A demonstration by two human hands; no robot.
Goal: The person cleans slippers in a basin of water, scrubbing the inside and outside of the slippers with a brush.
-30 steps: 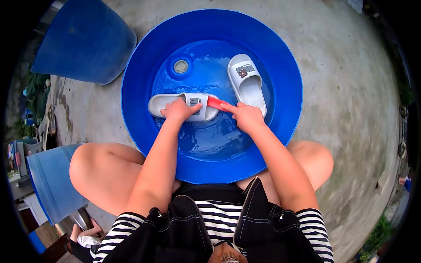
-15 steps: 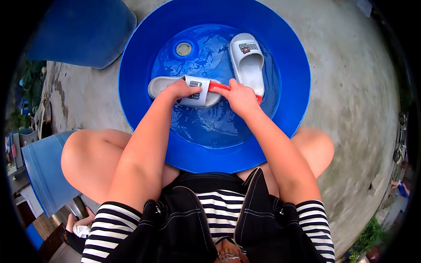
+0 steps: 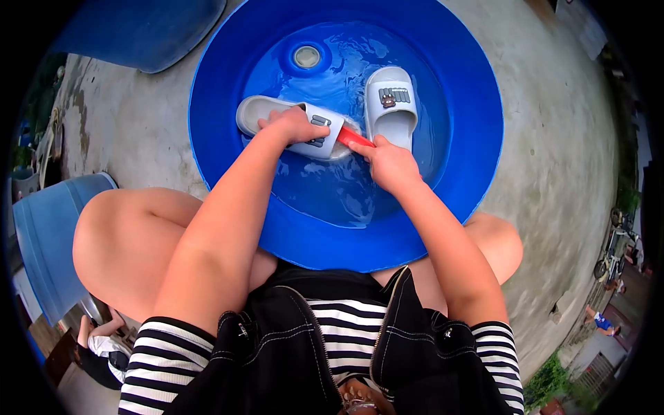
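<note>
My left hand (image 3: 292, 126) grips a white slipper (image 3: 330, 127) by its strap, thumb on top near the grey raised pattern and fingers inside the opening. The fingers of my right hand (image 3: 393, 164) are closed round a red-handled tool (image 3: 356, 137), whose far end is inside the toe end of the strap, hidden from sight. A second white slipper (image 3: 393, 104), with a brown figure and grey pattern, lies to the right in shallow water. Both slippers are inside a round blue tub (image 3: 477, 117) between my knees.
A round white drain plug (image 3: 306, 57) shows at the tub's far left. Another blue tub (image 3: 138, 31) stands at the upper left and a lighter blue barrel (image 3: 59, 238) beside my left knee. One person (image 3: 104, 346) is at the lower left, another (image 3: 603, 321) far right.
The held slipper has tilted, its toe end now lower. The red tool has turned to slant and sits nearer the strap. In view, the tub has shifted upward and the second slipper stands more upright.
</note>
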